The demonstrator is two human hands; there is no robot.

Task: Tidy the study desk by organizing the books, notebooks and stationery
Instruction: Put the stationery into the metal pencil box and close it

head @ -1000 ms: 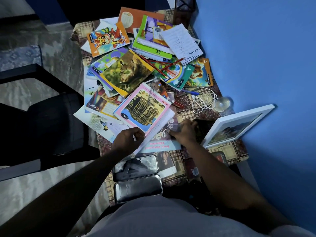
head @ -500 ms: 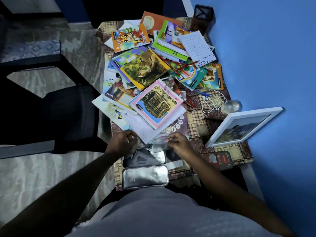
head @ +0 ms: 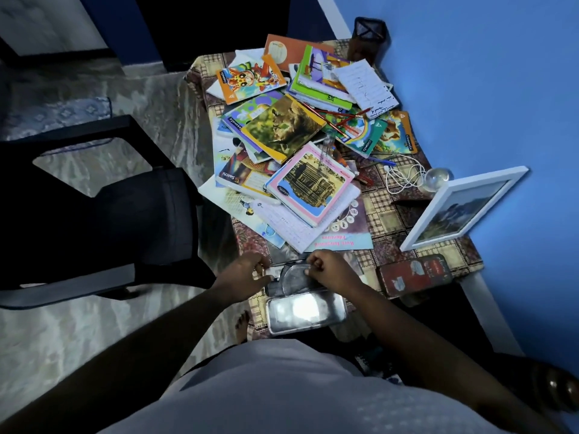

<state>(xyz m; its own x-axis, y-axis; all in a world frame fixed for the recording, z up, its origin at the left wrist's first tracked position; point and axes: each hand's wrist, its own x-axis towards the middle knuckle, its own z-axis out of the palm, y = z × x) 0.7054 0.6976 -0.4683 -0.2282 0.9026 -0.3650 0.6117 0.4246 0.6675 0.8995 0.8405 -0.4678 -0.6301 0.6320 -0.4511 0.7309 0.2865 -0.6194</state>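
An open metal geometry box lies at the desk's near edge, its shiny half toward me. Over its far half is a clear protractor. My right hand pinches the protractor's right edge with curled fingers. My left hand curls its fingers at the box's left end; what it touches is partly hidden. Beyond them, a jumble of notebooks and books covers the desk, with red pencils and a blue pen lying among them.
A white picture frame leans on the blue wall at right. A red pencil tin, a white cable and a glass ball lie near it. A mesh pen holder stands at the far corner. A black chair is on the left.
Both hands drew back from under the pink notebook to the geometry box. My right hand brought the clear protractor over the box's far half. The view tilted up.
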